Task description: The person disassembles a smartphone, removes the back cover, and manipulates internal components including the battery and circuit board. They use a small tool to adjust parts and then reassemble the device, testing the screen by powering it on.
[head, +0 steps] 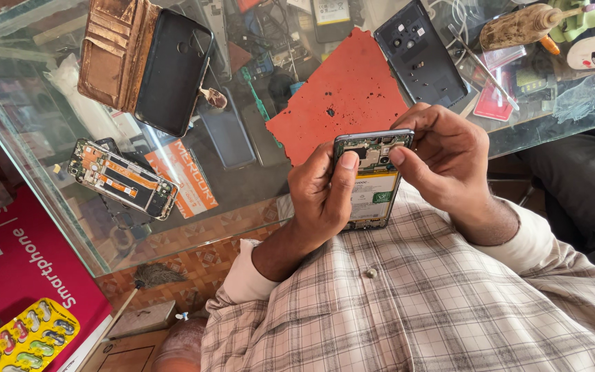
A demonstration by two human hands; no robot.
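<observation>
Opened phone (370, 180) gripped in left hand (321, 196), right hand (442, 155) fingertips pinching at its top edge, above red mat (342, 96)

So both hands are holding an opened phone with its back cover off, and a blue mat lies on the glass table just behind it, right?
Not quite: the mat is red, not blue. The head view shows the left hand and right hand holding the opened phone before the glass table.
</observation>
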